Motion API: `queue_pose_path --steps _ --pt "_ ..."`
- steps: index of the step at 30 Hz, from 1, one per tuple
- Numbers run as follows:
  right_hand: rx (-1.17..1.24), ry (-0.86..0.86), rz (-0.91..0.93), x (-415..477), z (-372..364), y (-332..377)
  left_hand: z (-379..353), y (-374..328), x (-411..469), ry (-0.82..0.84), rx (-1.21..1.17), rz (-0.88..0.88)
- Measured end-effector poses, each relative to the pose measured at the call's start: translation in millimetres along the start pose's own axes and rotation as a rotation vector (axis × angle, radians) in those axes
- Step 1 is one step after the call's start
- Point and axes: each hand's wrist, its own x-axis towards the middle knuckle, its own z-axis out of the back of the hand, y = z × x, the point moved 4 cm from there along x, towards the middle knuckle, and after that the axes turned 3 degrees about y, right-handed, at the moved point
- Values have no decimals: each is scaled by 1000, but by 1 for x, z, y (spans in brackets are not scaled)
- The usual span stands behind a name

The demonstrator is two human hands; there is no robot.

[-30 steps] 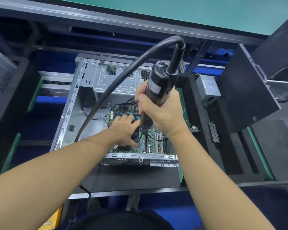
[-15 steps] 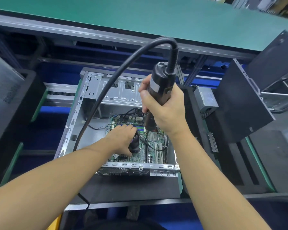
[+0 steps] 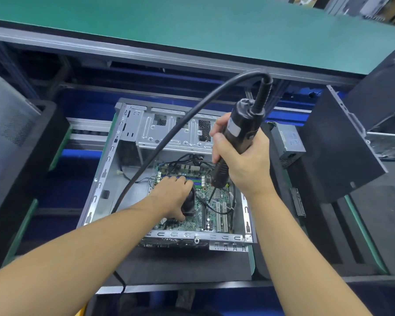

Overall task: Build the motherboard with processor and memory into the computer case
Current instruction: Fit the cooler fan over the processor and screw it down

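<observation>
Cable (image 3: 169,142) across case (image 3: 105,179) (power supply (image 3: 287,142) beside)

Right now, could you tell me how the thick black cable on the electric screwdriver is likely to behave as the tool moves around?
The cable holds a smooth arch from the electric screwdriver, so it is probably fairly stiff and springy. It drapes across the open computer case, so it may drag on the rim. Gripped in the right hand, the tool could feel a sideways tug.
</observation>
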Motion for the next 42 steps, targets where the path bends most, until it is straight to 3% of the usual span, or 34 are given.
queue_pose_path --steps 9,13,19,24,28,32,35,39,42 --pt "24 66 21 16 -10 -1 -1 -2 3 79 43 35" --pt "9 107 1 24 -16 1 8 7 -6 93 -225 51" --pt "-30 212 92 31 -42 25 63 21 -40 -316 -951 267" --pt "-244 293 321 42 -80 57 111 35 -74 -466 -901 349" --pt "-713 280 586 45 -110 71 123 50 -104 -494 -1122 360" --pt "-1019 330 629 36 -141 65 131 43 -145 -417 -1290 333" --pt "-1066 411 551 29 -162 57 139 24 -179 -163 -1162 108" --pt "-857 541 326 18 -191 40 145 22 -241 203 -1149 -183" --pt "-634 620 187 9 -218 28 153 58 -300 171 -1293 -365"
